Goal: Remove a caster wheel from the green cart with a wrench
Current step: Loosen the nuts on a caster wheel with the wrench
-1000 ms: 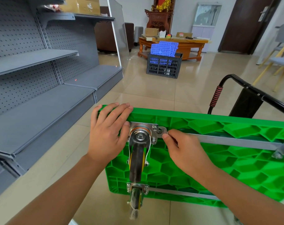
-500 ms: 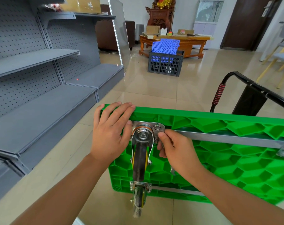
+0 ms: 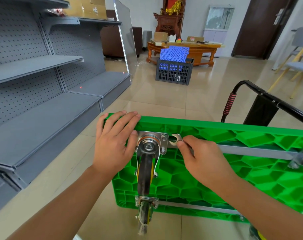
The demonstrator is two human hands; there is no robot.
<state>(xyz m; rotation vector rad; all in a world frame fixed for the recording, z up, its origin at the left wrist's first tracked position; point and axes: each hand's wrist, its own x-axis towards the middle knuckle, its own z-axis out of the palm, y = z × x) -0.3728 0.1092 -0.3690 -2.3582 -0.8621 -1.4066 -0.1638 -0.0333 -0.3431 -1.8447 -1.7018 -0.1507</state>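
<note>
The green cart (image 3: 234, 172) stands on its side with its ribbed underside facing me. A caster wheel (image 3: 146, 172) on a steel mounting plate sits at the cart's upper left corner. My left hand (image 3: 115, 141) lies flat with straight fingers on that corner, beside the plate. My right hand (image 3: 201, 159) grips a silver open-end wrench (image 3: 176, 139); its jaw lies just right of the plate's upper right bolt (image 3: 164, 137), apart from it. A second caster (image 3: 144, 214) hangs at the lower left corner.
Grey metal shelving (image 3: 43, 108) runs along the left. The cart's black handle (image 3: 261, 96) sticks up on the right. A dark crate (image 3: 174, 71) with blue panels stands on the tiled floor ahead, before a wooden table (image 3: 183, 47). Chairs (image 3: 298, 64) stand far right.
My right hand drew back to the right from the caster plate, and the wrench jaw now shows beside the upper right bolt. My left hand stayed on the corner.
</note>
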